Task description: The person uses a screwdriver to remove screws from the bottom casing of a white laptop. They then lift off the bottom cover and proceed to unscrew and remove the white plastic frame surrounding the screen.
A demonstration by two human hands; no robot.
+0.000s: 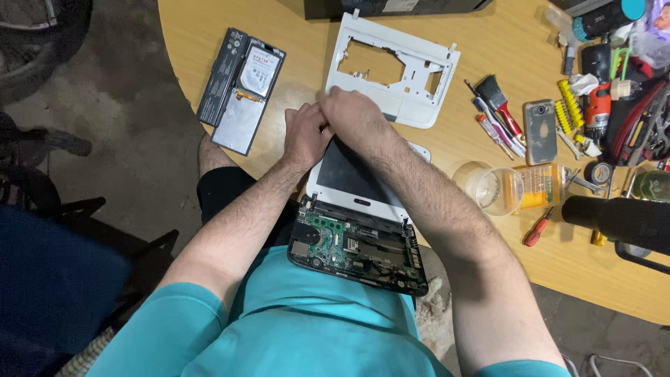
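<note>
A small white laptop (349, 174) lies open against my lap, its screen part resting on the wooden table's edge. Its base (356, 248) has no cover, so the green circuit board shows. My left hand (305, 134) and my right hand (354, 113) meet at the screen's far corner, fingers curled on the white bezel. Just beyond my hands lies the detached white palm-rest cover (398, 70).
A black battery (222, 66) and a grey panel with a hard drive (250, 94) lie on the round wooden table (433, 150) at left. At right are screwdrivers (497, 119), a phone (540, 122), a clear plastic cup (494, 188), an orange bit case (541, 187) and assorted tools. Dark floor at left.
</note>
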